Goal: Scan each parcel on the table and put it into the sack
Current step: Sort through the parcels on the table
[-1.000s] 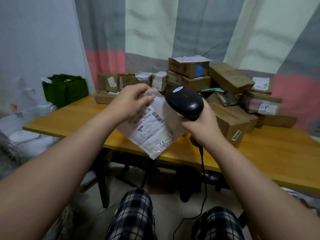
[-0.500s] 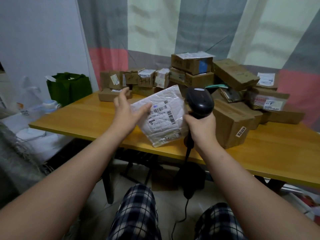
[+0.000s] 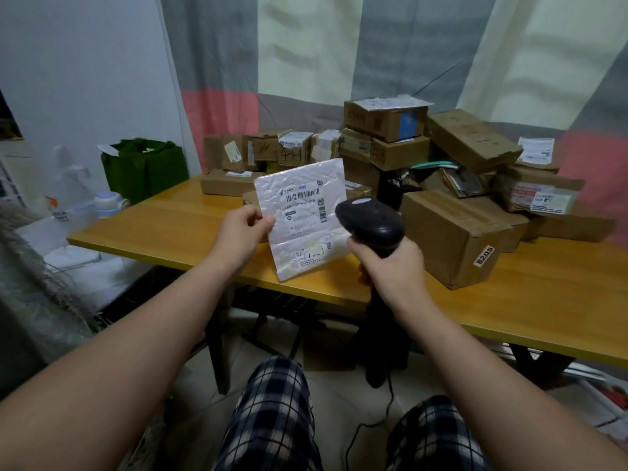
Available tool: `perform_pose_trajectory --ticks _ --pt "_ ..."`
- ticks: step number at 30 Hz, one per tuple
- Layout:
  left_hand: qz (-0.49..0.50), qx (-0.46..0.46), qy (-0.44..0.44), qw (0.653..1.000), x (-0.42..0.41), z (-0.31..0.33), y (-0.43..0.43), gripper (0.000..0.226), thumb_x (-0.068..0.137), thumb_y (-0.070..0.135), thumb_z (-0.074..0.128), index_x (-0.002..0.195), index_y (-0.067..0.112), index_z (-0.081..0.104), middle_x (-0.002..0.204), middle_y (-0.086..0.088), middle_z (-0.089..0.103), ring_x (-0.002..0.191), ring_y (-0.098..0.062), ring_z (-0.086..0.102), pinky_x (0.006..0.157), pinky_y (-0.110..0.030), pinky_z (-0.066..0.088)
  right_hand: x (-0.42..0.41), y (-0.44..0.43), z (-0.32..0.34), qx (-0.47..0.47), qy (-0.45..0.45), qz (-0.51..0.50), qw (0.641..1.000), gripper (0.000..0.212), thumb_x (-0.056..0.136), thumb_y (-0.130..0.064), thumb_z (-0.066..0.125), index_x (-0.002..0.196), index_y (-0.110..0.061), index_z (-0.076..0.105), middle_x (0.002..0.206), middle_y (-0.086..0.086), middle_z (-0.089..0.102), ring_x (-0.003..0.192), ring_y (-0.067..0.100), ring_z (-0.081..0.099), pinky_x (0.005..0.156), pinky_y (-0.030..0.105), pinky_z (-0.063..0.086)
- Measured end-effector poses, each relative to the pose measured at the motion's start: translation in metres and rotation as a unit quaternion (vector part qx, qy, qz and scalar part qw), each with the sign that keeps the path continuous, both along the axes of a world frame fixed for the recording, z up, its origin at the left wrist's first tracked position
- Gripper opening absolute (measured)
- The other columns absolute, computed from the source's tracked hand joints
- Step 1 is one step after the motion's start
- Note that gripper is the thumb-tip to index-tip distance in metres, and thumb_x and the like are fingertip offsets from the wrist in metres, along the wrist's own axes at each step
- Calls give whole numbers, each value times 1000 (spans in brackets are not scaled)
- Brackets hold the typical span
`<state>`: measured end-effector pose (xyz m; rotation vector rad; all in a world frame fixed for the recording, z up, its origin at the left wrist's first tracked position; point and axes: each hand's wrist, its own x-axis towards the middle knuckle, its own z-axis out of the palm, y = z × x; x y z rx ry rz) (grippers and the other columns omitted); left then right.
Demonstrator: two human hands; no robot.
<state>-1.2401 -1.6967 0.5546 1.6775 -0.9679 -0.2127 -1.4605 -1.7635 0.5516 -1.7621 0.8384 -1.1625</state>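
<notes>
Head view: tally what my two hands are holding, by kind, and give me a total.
white padded mailer: 1, pinched at its edge by the left hand
black barcode scanner: 1, gripped by the right hand
Total: 2

White, seemingly padded mailer [image 3: 307, 246] upright, barcode label [image 3: 303, 198] showing; black scanner [image 3: 372, 223] just beside.

The flat parcel [image 3: 302, 215] is held above the table's [image 3: 163, 229] near edge, the scanner [image 3: 372, 222] just right of it, boxes [image 3: 448, 232] piled behind.
</notes>
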Motion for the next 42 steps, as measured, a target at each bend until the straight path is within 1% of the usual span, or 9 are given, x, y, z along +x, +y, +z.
perform_pose_trajectory --ticks 4,8,13,18,22,26,32,38,42 --pt "10 8 -15 1000 6 1 -5 17 92 16 62 89 -1 64 78 -2 59 74 -15 52 63 -24 41 2 10 -1 -17 15 21 1000 14 80 -24 76 88 -16 68 60 -9 61 57 15 63 54 31 51" --pt "19 16 -19 1000 8 1 -8 25 93 19 62 92 -6 65 85 -9 63 79 -19 53 67 -30 41 3 13 5 -19 15 28 999 11 81 -25 76 87 -19 69 59 -9 62 58 15 64 56 35 56" --pt "34 35 -24 999 8 1 -9 21 93 19 61 85 0 64 78 -2 60 77 -17 52 61 -27 39 0 17 8 5 28 32 999 14 84 -17 70 71 -16 65 49 -4 59 48 16 61 53 35 55" --pt "32 44 -24 998 10 -1 -9 17 94 19 60 85 5 64 78 1 60 77 -17 53 63 -28 41 -2 19 9 6 53 27 998 16 84 -13 67 68 -10 65 50 1 60 47 18 62 56 38 56" --pt "36 48 -33 998 8 1 -10 17 94 20 59 95 5 67 90 -5 64 84 -19 56 69 -32 43 -4 18 8 -2 64 37 997 20 86 -14 66 66 -13 63 47 -2 59 45 12 60 53 27 53" --pt "34 41 -38 998 8 -1 -11 18 93 20 61 89 4 67 86 -8 64 80 -20 55 72 -33 42 -5 19 6 -18 65 27 997 25 84 -13 66 60 -15 61 42 -5 57 42 6 57 48 15 46" --pt "33 33 -50 998 8 -4 -12 22 93 19 61 92 -2 66 89 -16 64 79 -22 53 72 -33 42 -4 20 2 -25 58 23 998 27 84 -12 66 58 -16 59 41 -10 56 40 2 56 46 10 41" --pt "36 -5 -92 995 3 -5 14 14 93 21 60 83 12 63 72 9 56 67 -5 49 58 -13 38 11 25 -4 -48 28 48 997 21 81 -20 73 64 -25 62 51 -13 60 56 7 60 57 19 46" --pt "71 -52 -78 993 12 -11 64 10 92 20 63 86 12 65 73 9 60 66 0 50 63 -18 40 39 48 -6 -27 17 109 994 27 78 -24 75 57 -22 58 46 -9 57 48 9 56 52 23 44"
